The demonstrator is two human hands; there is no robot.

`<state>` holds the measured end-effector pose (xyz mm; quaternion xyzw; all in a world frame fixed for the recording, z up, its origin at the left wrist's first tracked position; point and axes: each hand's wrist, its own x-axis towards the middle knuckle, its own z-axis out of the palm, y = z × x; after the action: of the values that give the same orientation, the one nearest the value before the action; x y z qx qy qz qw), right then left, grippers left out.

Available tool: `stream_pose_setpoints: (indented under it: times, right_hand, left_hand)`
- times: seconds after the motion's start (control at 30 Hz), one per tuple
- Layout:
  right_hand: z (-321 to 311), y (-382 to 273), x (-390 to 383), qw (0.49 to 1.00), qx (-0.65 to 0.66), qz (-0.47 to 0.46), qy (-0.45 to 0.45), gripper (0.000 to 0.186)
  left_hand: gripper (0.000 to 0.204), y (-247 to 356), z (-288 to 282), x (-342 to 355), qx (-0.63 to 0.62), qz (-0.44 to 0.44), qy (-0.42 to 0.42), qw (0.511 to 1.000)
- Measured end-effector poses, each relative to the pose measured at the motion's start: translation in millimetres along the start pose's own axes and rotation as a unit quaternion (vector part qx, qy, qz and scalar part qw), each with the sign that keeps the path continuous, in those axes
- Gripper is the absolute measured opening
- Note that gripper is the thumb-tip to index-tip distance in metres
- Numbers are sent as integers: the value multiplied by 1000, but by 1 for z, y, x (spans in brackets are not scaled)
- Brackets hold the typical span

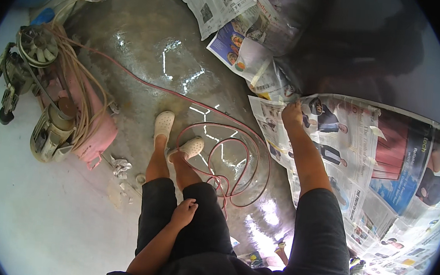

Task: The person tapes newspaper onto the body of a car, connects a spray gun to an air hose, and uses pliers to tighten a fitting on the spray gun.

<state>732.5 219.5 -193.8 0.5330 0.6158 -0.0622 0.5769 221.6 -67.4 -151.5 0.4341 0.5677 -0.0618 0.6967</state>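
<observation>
My right hand (293,112) reaches forward to the upper edge of the newspaper sheets (359,160) on the right, its fingers bent against that edge where they meet a dark glossy panel (373,56). Just beyond it, more crumpled newspaper (255,30) runs along the panel's left side. My left hand (183,214) is low in front of my dark shorts, fingers curled; whether anything is inside them is hidden.
A pink compressor (92,131) with metal motor, fan wheel and coiled hoses stands at left beside a pale wall (17,182). A red hose (246,192) loops over the concrete floor (134,36) around my clog-shod feet. Crumpled scraps (120,166) lie near the compressor.
</observation>
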Motion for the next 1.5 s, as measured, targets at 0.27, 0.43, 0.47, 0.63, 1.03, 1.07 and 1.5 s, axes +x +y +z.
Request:
stream_pose_setpoints:
  times: [0.27, 0.43, 0.47, 0.63, 1.03, 1.07, 1.5]
  right_hand:
    - [33, -21, -12, 992, 28, 80, 93, 29]
    - [41, -20, -17, 977, 98, 137, 134, 22]
    - [44, -20, -21, 972, 109, 151, 143, 22]
    - [36, -41, -52, 974, 141, 106, 143, 23]
    - [27, -53, -92, 917, 293, 55, 264, 27]
    - [30, -52, -93, 912, 302, 55, 271, 27]
    - [22, -78, -125, 816, 410, 18, 406, 31]
  left_hand:
    - [37, 4, 1, 3, 9, 11, -5, 1000]
    - [37, 15, -4, 2, 22, 22, -1, 999]
    - [37, 19, -4, 0, 37, 37, 4, 999]
    - [36, 122, -2, 37, 101, 236, 87, 963]
    - [40, 471, 114, 165, -4, 404, 219, 888]
    - [40, 476, 120, 164, -6, 403, 214, 890]
    - [8, 470, 137, 155, -8, 478, 214, 852]
